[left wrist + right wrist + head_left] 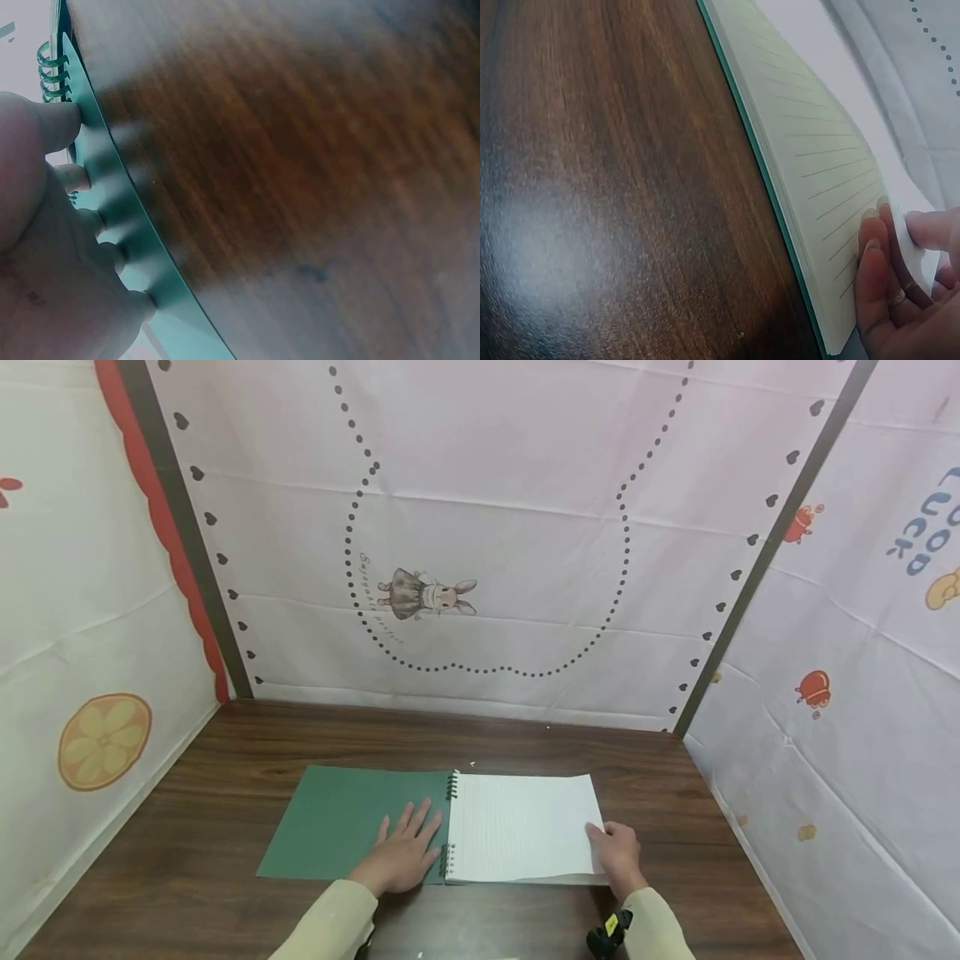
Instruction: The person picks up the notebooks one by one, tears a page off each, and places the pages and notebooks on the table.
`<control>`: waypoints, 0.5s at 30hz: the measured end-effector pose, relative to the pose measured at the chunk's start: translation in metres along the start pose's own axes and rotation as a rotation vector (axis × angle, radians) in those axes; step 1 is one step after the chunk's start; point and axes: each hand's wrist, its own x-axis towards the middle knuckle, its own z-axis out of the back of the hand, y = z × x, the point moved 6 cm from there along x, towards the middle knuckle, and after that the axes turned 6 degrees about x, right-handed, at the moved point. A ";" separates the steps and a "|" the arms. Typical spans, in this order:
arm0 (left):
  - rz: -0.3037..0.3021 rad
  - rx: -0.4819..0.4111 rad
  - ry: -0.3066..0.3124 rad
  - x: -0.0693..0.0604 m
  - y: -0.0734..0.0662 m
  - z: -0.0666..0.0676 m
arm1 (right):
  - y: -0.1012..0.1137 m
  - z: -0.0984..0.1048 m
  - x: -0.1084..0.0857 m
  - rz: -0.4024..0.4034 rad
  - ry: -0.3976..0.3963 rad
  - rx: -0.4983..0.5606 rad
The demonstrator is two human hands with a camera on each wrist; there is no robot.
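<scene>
A spiral-bound notebook lies open on the table, its green cover to the left and lined white pages to the right of the coil. My left hand rests spread on the green cover beside the coil; in the left wrist view its fingertips touch the cover. At the right edge of the pages, my right hand pinches a sheet between thumb and fingers. The right wrist view shows that sheet lifted and bent, with another lined page under it.
The brown wooden table surrounds the notebook. Printed white cloth hangs behind it and at both sides. A small white scrap lies behind the notebook. A black device with a yellow mark is on the right wrist.
</scene>
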 end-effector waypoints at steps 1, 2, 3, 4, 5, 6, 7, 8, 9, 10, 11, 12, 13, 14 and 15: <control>0.000 -0.002 -0.001 0.000 0.000 0.000 | -0.001 0.000 0.000 -0.006 -0.001 -0.004; -0.001 -0.002 -0.002 0.000 0.000 0.000 | -0.001 0.000 0.001 -0.005 0.001 -0.009; -0.002 -0.002 -0.002 0.000 0.000 0.000 | -0.001 0.000 0.001 -0.006 0.000 -0.015; -0.002 -0.003 -0.002 0.000 0.000 0.001 | -0.001 0.000 0.001 -0.006 0.000 -0.021; -0.003 -0.001 -0.002 0.000 0.000 0.001 | -0.001 -0.001 0.002 -0.007 0.002 -0.025; -0.003 0.001 -0.003 0.000 0.000 0.001 | -0.002 -0.001 0.002 -0.007 0.005 -0.030; -0.003 0.003 -0.004 0.000 0.000 0.001 | -0.002 -0.002 0.003 -0.006 0.008 -0.037; -0.004 0.003 -0.006 0.000 0.000 0.002 | -0.002 -0.003 0.003 -0.006 0.014 -0.042; -0.002 0.003 -0.005 0.000 0.000 0.002 | -0.002 -0.003 0.003 -0.008 0.019 -0.046; 0.000 0.003 -0.004 0.000 0.000 0.002 | -0.003 -0.003 0.003 -0.009 0.024 -0.049; 0.003 0.002 -0.002 0.000 0.000 0.002 | -0.003 -0.004 0.003 -0.012 0.029 -0.051; 0.004 0.000 -0.003 0.000 0.000 0.002 | -0.003 -0.004 0.004 -0.012 0.033 -0.053; 0.006 -0.001 -0.002 0.000 0.000 0.002 | -0.003 -0.004 0.004 -0.013 0.038 -0.052; 0.007 -0.004 0.000 -0.001 0.000 0.002 | -0.004 -0.004 0.004 -0.016 0.042 -0.050; 0.010 -0.005 0.003 -0.001 0.000 0.002 | -0.004 -0.004 0.004 -0.017 0.045 -0.048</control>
